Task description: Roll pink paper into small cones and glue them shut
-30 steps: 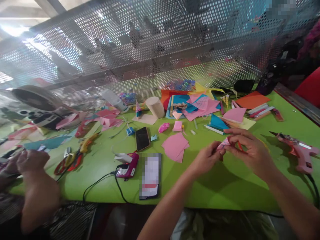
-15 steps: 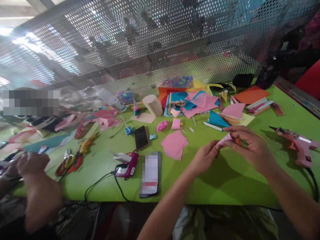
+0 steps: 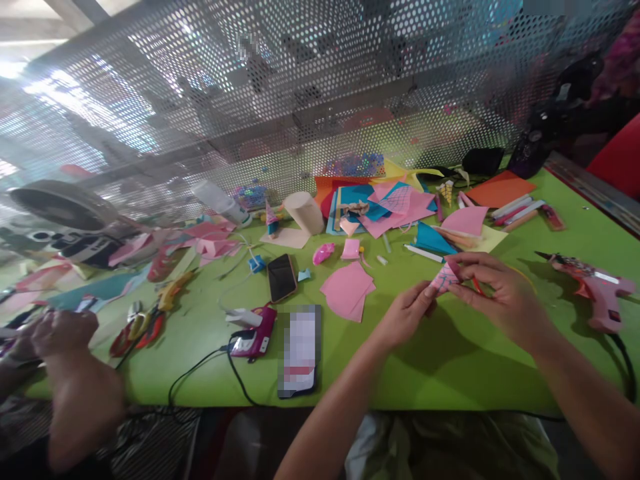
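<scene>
- Left hand [image 3: 407,313]: thumb and fingers pinch the lower-left end of the rolled pink paper [image 3: 444,278]; some fingertips are hidden.
- Right hand [image 3: 493,293]: fingers curl around its other end, covering part of it.
- The roll is held above the worktop [image 3: 400,380], right of centre; its inside is hard to make out.
- Glue gun [image 3: 597,290]: near the worktop's right edge, cord cut off by the view.
- Front edge: phone [image 3: 300,350], screen blurred out.

Looked like a casual craft workspace, tbh. Coloured paper [image 3: 349,291], pliers [image 3: 131,328] and a pink glue gun [image 3: 597,287] were scattered across a green table [image 3: 400,380].
</scene>
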Demonstrator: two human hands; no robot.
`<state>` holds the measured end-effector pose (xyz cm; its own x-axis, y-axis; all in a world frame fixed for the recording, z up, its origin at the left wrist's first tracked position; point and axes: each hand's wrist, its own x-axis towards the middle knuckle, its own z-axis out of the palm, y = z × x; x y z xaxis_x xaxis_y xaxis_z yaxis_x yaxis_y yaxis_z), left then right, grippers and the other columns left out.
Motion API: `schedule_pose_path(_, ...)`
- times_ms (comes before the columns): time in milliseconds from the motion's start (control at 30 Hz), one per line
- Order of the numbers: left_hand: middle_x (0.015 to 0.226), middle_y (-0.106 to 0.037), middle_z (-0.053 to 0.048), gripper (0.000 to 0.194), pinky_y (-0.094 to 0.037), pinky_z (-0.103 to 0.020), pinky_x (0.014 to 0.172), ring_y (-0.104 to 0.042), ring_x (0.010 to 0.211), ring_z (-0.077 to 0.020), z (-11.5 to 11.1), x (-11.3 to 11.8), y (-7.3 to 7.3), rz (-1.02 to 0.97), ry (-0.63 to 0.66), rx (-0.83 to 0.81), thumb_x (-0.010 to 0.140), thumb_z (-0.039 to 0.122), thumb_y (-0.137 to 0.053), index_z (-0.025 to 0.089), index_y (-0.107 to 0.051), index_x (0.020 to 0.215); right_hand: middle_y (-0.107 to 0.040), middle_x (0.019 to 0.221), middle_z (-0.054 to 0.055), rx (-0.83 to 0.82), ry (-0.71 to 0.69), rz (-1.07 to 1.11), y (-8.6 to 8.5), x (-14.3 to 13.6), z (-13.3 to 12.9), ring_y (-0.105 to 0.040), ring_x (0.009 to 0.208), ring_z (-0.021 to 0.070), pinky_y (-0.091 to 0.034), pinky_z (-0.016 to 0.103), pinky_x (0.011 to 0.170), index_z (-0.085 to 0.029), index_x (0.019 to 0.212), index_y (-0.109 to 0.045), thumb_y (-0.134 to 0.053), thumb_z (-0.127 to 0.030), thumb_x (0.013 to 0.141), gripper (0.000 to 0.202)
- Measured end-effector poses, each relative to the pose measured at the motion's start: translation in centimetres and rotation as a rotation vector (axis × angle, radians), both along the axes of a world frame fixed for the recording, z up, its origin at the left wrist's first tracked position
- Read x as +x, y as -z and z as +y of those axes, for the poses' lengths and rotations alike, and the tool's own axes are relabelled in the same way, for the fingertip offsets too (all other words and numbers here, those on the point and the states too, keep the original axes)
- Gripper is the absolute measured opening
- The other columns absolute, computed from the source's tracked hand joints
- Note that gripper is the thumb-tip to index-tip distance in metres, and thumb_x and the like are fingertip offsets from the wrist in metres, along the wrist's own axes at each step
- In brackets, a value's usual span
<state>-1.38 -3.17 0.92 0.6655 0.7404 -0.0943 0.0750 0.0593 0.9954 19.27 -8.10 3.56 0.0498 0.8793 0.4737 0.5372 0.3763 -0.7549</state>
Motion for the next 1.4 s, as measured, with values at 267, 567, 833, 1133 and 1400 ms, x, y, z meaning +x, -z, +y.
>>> schedule_pose_path(267, 0.087, -0.052, -0.001, 0.06, -0.039, -0.028, 0.075, -0.046, 0.079, -0.0146, -0.2, 0.3, -0.2, -0.025, 0.017, 0.027, 0.1, 0.071, -0.056, 0.016, -0.063, 0.123, -0.074, 0.117, 0.007, 0.005, 0.051, -0.024, 0.0, -0.2, -0.1, -0.074, 0.108, 0.0292, -0.06, 0.048, 0.096, -0.028, 0.087, -0.066, -0.071, -0.04, 0.098, 0.017)
schedule_pose_path(567, 0.08, -0.053, 0.001, 0.052, -0.038, -0.028, 0.075, -0.047, 0.075, -0.0135, -0.1, 0.2, -0.3, 0.012, -0.018, 0.06, 0.103, 0.069, -0.05, 0.018, -0.058, 0.094, -0.076, 0.12, 0.008, 0.022, 0.036, -0.038, -0.2, -0.1, -0.1, -0.074, 0.108, 0.0292, -0.06, 0.047, 0.096, -0.027, 0.092, -0.068, -0.075, -0.038, 0.096, 0.014)
schedule_pose_path(833, 0.079, -0.055, 0.0, 0.055, -0.038, -0.029, 0.073, -0.048, 0.072, -0.0132, -0.1, 0.1, -0.1, 0.014, -0.048, -0.006, 0.103, 0.071, -0.048, 0.018, -0.06, 0.096, -0.076, 0.119, 0.008, 0.02, 0.01, -0.062, 0.0, 0.0, -0.2, -0.075, 0.106, 0.0273, -0.059, 0.045, 0.094, -0.026, 0.088, -0.066, -0.072, -0.033, 0.098, 0.013)
schedule_pose_path(1133, 0.091, -0.067, -0.003, 0.041, -0.048, -0.026, 0.072, -0.064, 0.083, -0.0166, -0.1, 0.7, 0.7, -0.091, -0.205, 0.095, 0.103, 0.055, -0.061, 0.021, -0.059, 0.126, -0.076, 0.117, 0.007, -0.018, 0.014, -0.057, 0.2, 0.0, -0.3, -0.074, 0.105, 0.0269, -0.058, 0.044, 0.093, -0.026, 0.085, -0.065, -0.071, -0.036, 0.099, 0.018)
schedule_pose_path(1400, 0.105, -0.073, -0.008, 0.04, -0.051, -0.029, 0.088, -0.068, 0.096, -0.0182, -0.2, 0.5, 1.0, -0.038, -0.13, 0.207, 0.107, 0.045, -0.058, 0.019, -0.065, 0.137, -0.077, 0.111, 0.006, -0.002, 0.018, -0.022, -0.1, -0.3, -0.2, -0.075, 0.102, 0.0279, -0.06, 0.046, 0.093, -0.029, 0.092, -0.07, -0.072, -0.037, 0.098, 0.011)
